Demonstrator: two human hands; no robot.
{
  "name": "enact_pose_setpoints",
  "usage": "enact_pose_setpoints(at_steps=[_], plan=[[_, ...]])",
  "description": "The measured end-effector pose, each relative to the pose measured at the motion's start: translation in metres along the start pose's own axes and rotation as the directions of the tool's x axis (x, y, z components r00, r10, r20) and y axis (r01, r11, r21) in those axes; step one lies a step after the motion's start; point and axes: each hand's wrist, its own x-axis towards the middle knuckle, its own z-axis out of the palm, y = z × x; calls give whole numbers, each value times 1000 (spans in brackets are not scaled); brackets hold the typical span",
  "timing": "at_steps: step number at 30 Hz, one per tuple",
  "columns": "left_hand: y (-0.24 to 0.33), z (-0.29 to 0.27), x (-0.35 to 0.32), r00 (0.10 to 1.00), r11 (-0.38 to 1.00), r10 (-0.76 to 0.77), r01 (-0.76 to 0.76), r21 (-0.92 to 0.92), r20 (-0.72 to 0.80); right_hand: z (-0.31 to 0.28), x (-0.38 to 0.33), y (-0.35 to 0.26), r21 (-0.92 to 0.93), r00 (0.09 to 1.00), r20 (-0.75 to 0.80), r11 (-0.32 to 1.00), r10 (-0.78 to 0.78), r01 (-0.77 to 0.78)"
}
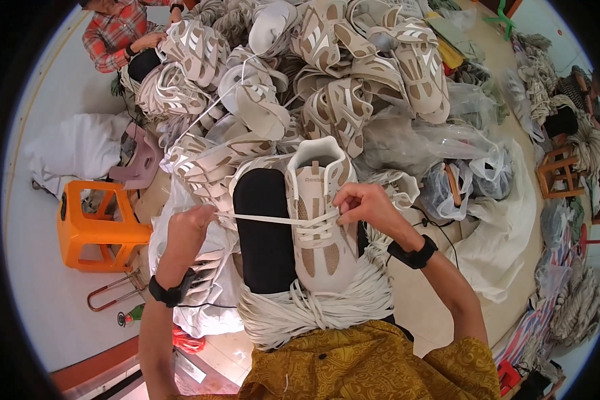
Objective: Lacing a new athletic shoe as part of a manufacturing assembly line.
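A beige and tan sneaker lies in front of me on a black padded surface, its toe toward me and its opening away. White lace crosses its lower eyelets. My left hand is closed, pinching a white shoelace that stretches taut sideways from the shoe. At the sneaker's right eyelet edge, my right hand is closed in a pinch on lace; its fingertips partly hide the spot. A thick bundle of loose white laces lies across my lap, just below the toe.
A large heap of similar sneakers rises ahead. Clear plastic bags lie at its right. An orange stool and a pink plastic stool stand left. Another person in a plaid shirt handles shoes at the far left. A wooden stool stands right.
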Motion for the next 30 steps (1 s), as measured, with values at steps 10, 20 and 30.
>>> enact_pose_setpoints(at_steps=[10, 20, 30], plan=[[10, 1, 8, 993, 948, 108, -114, 298, 37, 1, 2, 3, -81, 997, -30, 994, -73, 71], [21, 9, 31, 870, 559, -340, 491, -668, 356, -25, 1, 70, 168, 936, -195, 950, 293, -263], [-84, -25, 3, 875, -430, -469, -109, -896, 119, -146, -43, 25, 650, 870, -467, 606, -157, 458]])
